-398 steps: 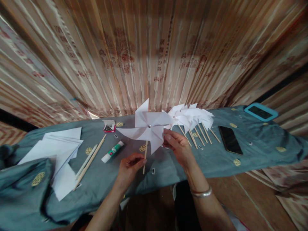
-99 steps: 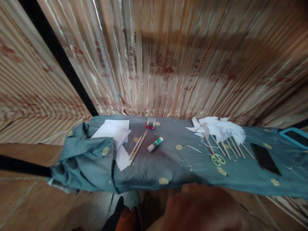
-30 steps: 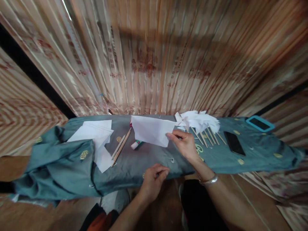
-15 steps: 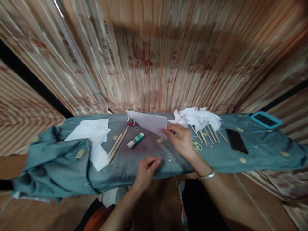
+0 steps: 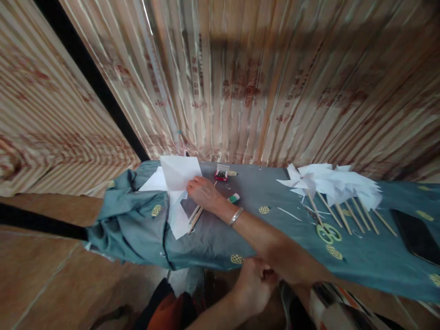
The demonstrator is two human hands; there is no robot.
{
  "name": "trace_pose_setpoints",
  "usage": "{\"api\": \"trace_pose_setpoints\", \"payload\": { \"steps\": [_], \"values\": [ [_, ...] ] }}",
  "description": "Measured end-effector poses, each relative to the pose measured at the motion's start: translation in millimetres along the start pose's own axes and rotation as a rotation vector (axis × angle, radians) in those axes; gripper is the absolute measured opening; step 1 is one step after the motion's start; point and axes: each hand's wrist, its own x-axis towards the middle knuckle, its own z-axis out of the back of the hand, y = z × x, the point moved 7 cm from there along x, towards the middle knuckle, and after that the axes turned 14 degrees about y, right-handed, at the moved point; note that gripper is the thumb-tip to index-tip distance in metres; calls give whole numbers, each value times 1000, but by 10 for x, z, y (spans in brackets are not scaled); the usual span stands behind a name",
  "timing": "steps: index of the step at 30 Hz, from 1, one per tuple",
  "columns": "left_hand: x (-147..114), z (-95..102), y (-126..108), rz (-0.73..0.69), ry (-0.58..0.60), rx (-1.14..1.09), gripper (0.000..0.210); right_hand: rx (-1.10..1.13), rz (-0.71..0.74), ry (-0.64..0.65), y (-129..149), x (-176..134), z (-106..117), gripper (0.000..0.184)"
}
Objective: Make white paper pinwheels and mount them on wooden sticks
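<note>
My right hand, with a silver bangle at the wrist, pinches a white sheet of paper by its lower right corner. The sheet is above the pile of white paper on the left part of the cloth. Beneath this hand lie thin wooden sticks, and a glue stick is partly hidden behind the wrist. My left hand is curled closed at the near edge, below my right forearm, with nothing visible in it.
A small red box stands open near the back. Several paper pinwheels on sticks lie to the right, with green-handled scissors and a black phone nearby. The grey-green cloth is bunched at left; a curtain hangs behind.
My right hand has carried the paper sheet left to the paper pile. My left hand has drawn back toward me and curled. The view has turned left.
</note>
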Motion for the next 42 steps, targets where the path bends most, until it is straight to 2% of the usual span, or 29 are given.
{"api": "trace_pose_setpoints", "payload": {
  "steps": [2,4,7,10,12,14,16,19,22,24,27,31,32,34,36,38,42],
  "values": [
    [-37,-78,-38,-28,64,-1,18,22,20,35,70,63,-210,20],
    [-58,-86,-94,-64,89,0,18,58,6,42,80,46,-305,19],
    [-64,-17,-134,-80,64,8,19,140,-65,-7,-25,-89,-204,20],
    [-70,92,-94,5,-11,56,19,235,-179,-103,-282,-366,33,28],
    [-84,167,-74,77,-64,129,19,354,-273,-202,-539,-663,170,34],
    [-80,200,-132,45,-57,223,20,741,-357,-433,-879,-1100,256,30],
    [-61,225,-181,5,-44,275,22,989,-416,-611,-1144,-1586,271,26],
    [-10,278,-210,-29,-50,305,21,969,-530,-784,-1331,-2337,312,24],
    [38,355,-240,-61,-84,350,19,814,-636,-844,-1298,-2943,258,22],
    [48,430,-283,-81,-122,421,18,696,-613,-821,-1181,-3167,143,19],
    [2,559,-432,-182,-225,646,19,573,-573,-667,-993,-3266,-186,22],
    [-127,585,-626,-364,-401,1088,44,493,-523,-454,-787,-3250,-613,28],
    [-134,548,-624,-385,-396,1176,49,480,-507,-416,-742,-3249,-682,28],
    [-100,440,-545,-389,-282,1291,51,472,-468,-363,-665,-3255,-771,28],
    [-48,339,-413,-362,-120,1319,42,481,-430,-340,-615,-3268,-805,26],
    [-10,295,-301,-330,-26,1294,32,502,-411,-332,-601,-3277,-806,23],
    [64,380,-208,-253,-35,1178,28,596,-443,-367,-691,-3256,-758,17]
  ]
}}
